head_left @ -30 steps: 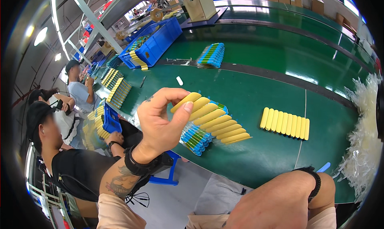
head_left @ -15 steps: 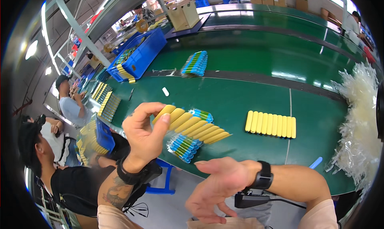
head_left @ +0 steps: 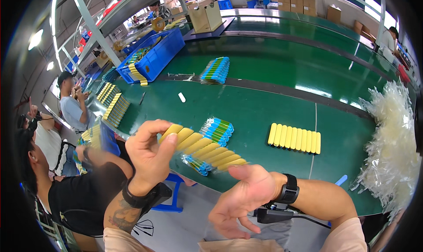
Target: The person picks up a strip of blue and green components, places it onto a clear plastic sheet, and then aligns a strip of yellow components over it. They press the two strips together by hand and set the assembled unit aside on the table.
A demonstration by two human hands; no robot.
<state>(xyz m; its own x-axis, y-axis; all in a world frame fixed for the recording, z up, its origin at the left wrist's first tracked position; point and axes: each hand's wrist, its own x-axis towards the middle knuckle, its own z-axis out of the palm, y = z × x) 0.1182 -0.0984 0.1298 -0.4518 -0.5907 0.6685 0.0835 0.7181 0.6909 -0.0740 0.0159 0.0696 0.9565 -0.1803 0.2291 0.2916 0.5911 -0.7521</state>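
My left hand pinches one end of a slanted row of yellow round-ended strips between thumb and fingers. The row is held up above the near table edge, sloping down to the right. My right hand, palm turned up and fingers apart, is just below the row's lower end; whether its thumb touches it I cannot tell. Behind the row lies a blue-and-green bundle of wrapped strips. Another such bundle is partly hidden under the held row.
A row of yellow strips lies to the right, beside a heap of clear plastic film. Farther back are another blue-and-green bundle and a blue crate. A small white piece lies mid-table. Co-workers sit along the left.
My left hand and the yellow row have shifted slightly left and down. The row's lower end now lies closer to my right hand, and more of the bundle behind it shows.
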